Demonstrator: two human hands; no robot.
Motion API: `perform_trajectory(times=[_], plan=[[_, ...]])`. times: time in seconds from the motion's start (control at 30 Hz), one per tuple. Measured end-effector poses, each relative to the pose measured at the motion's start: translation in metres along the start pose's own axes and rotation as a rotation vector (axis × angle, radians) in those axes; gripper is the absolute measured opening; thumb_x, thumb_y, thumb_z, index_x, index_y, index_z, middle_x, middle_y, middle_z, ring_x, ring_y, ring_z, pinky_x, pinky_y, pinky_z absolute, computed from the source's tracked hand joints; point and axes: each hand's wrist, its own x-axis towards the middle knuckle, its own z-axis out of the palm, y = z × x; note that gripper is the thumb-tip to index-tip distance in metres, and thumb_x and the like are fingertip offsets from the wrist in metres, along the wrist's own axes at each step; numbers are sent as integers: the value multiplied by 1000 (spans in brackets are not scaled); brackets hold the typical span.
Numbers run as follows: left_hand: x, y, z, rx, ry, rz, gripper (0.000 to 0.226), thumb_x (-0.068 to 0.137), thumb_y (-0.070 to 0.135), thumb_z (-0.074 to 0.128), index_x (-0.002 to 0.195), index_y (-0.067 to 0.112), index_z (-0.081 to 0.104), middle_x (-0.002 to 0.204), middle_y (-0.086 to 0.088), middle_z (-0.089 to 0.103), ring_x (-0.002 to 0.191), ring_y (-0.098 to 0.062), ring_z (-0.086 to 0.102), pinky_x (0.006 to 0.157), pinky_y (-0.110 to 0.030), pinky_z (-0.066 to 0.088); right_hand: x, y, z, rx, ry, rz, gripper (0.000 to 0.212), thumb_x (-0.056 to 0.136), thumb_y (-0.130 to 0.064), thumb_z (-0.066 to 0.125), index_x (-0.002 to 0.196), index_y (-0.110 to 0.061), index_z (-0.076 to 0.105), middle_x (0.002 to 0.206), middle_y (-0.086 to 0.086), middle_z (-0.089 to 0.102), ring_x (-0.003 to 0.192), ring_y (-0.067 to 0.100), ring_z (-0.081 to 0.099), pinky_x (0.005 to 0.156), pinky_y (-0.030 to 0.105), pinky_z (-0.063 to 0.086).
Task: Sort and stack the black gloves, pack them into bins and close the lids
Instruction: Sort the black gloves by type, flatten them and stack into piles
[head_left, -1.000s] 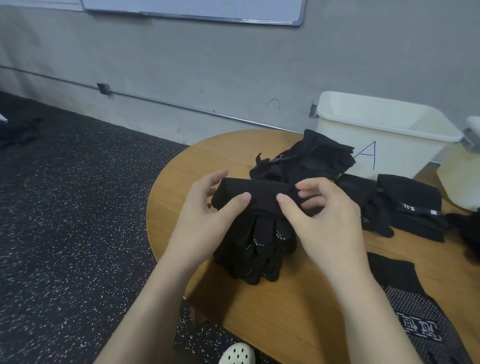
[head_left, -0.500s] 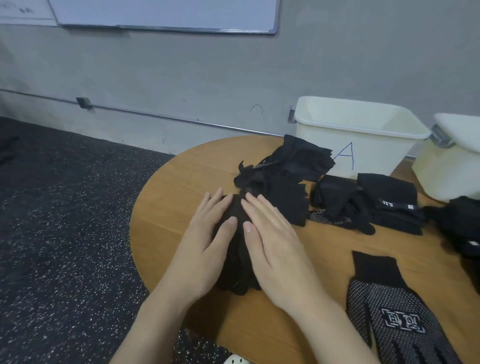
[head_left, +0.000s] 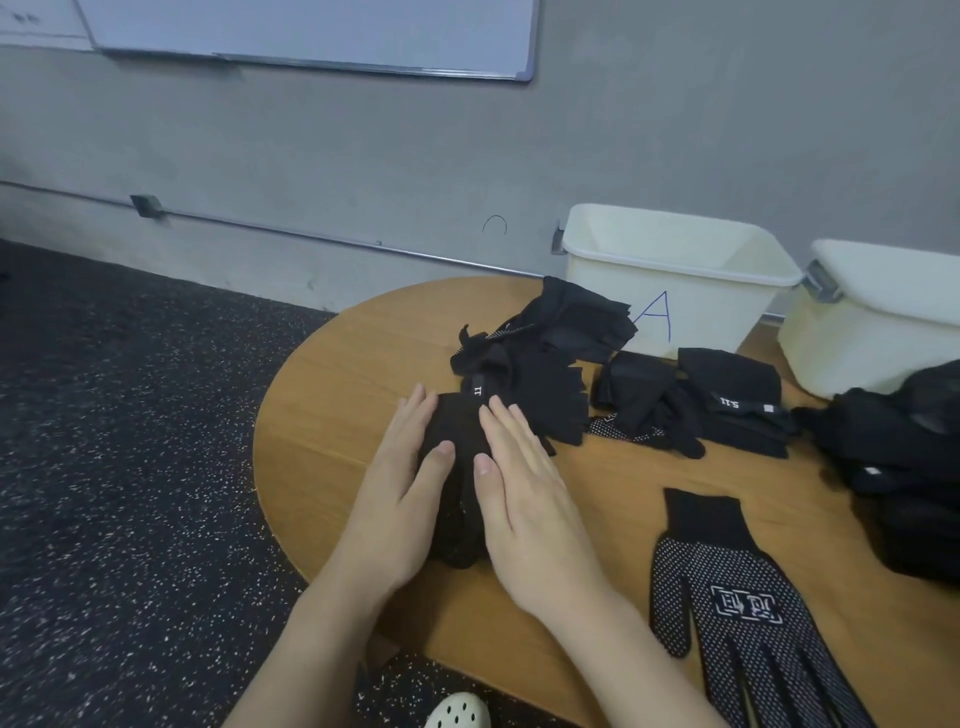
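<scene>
Head view: the left hand (head_left: 400, 499) and right hand (head_left: 524, 499) lie flat, fingers straight and together, pressing either side of a stack of black gloves (head_left: 457, 467) near the round table (head_left: 332, 395)'s left edge.

- Round wooden table (head_left: 337, 395) carries everything.
- Folded glove stack (head_left: 457, 467) lies under both flat hands.
- Loose black gloves (head_left: 545, 364) just beyond it.
- Dotted glove (head_left: 737, 613) right of the hands.
- Bin marked A (head_left: 675, 291) at the far edge.
</scene>
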Motion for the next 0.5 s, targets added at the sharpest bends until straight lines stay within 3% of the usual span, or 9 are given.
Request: perform_trajectory(times=[0.2, 0.3, 0.4, 0.5], plan=[[-3, 4, -1, 121, 69, 68, 63, 98, 53, 39, 158, 35, 35, 164, 25, 25, 151, 10, 16, 128, -34, 19, 1, -2, -10, -56, -44, -17, 58, 109, -47, 16, 164, -30, 13, 169, -23, 4, 149, -15, -10, 128, 24, 2], [-6, 9, -2, 233, 127, 121, 56, 104, 53, 38, 156, 31, 42, 162, 19, 33, 151, 3, 22, 127, -40, 26, 5, -4, -28, -46, -50, -46, 55, 110, -47, 24, 163, -31, 24, 165, -25, 16, 147, -18, -1, 126, 21, -1], [-9, 25, -5, 489, 244, 347, 45, 106, 36, 42, 146, 21, 58, 153, 6, 51, 150, -13, 33, 123, -50, 31, 21, 15, -55, -70, 127, -56, 45, 109, -41, 40, 150, -23, 49, 149, -16, 48, 138, -7, 33, 124, 27, 22], [-17, 46, 7, 544, 200, 552, 44, 103, 27, 46, 143, 15, 60, 151, 2, 54, 149, -16, 38, 125, -46, 26, 46, 50, -83, -215, 255, -46, 29, 103, -28, 56, 128, -16, 64, 123, -3, 64, 116, 16, 57, 106, 42, 45]])
